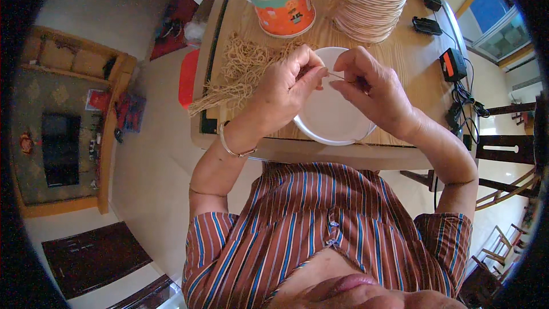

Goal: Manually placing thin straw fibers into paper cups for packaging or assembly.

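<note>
Both hands meet over a round white tub point(334, 119) at the table's front edge. A thin, pale strand point(336, 76) runs between them; whether it is cord or wire I cannot make out. My left hand point(293, 83) pinches one end between thumb and forefinger. On the other side, my right hand point(374, 88) curls round the strand, its thumb and forefinger bent toward the left fingertips. Left of the tub, a loose heap of tan twisted cord point(243, 66) spreads over the table, partly behind my left hand. The tub's far side is partly hidden by my hands.
Orange patterned paper tubs point(286, 14) stand at the far left of the wooden table point(400, 60). A tall stack of pale ringed pieces point(374, 3) is beside them. Black adapters point(452, 64) and cables point(468, 103) lie along the right edge. A red stool point(187, 77) is at left.
</note>
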Tool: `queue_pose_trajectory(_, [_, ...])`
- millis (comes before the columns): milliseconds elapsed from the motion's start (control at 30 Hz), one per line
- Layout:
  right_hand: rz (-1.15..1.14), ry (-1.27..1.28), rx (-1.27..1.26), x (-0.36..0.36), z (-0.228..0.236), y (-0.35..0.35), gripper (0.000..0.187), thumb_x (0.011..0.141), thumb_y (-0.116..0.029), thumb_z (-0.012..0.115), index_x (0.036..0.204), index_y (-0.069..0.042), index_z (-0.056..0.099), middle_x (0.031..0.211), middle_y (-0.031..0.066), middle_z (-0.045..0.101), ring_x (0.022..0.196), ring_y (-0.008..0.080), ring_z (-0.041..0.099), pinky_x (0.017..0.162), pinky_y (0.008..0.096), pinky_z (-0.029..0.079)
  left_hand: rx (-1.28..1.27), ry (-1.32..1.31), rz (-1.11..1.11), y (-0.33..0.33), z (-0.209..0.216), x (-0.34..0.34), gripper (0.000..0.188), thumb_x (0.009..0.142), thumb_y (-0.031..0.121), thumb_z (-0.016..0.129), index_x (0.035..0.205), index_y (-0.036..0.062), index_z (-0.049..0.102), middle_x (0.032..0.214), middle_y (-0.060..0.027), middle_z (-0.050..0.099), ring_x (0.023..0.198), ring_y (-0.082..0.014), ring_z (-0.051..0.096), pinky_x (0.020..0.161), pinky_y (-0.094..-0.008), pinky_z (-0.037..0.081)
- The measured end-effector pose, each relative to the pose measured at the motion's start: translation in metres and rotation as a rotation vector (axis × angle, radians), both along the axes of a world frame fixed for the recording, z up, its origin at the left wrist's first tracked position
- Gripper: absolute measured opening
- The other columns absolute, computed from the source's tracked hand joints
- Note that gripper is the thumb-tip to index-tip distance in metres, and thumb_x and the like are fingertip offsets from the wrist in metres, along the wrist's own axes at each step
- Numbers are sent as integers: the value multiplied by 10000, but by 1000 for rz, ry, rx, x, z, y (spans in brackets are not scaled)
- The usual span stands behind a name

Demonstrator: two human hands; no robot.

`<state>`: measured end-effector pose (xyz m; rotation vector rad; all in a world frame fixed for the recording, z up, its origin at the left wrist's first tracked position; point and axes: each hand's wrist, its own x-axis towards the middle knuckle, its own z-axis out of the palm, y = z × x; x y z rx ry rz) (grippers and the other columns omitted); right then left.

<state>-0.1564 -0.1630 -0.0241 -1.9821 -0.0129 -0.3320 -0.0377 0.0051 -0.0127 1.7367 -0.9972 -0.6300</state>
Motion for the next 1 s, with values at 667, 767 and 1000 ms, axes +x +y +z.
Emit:
queue_pose_trajectory(667, [0,-177,-511,4,-24,-3,111,881,-135,583,927,-76,501,672,145,595,633,367,626,508,476,495,108,-124,46,-1,-8,0,52,926,60,606,957,20,620,865,-10,614,825,-74,616,753,-235,516])
queue_pose_trajectory(767, [-27,-98,-461,6,-23,-1,116,883,-151,590,924,-77,512,677,154,603,648,375,630,522,481,500,75,-249,9,-1,-11,7,46,912,47,616,946,16,625,853,-13,623,824,-76,609,750,-239,510])
queue_pose_trajectory(1000, [-49,-119,-212,8,-23,-2,95,887,-142,585,924,-55,579,718,185,616,687,401,633,584,475,516,-48,-494,212,1,-26,40,143,898,92,643,1025,38,607,898,-6,603,818,-86,568,729,-253,489])
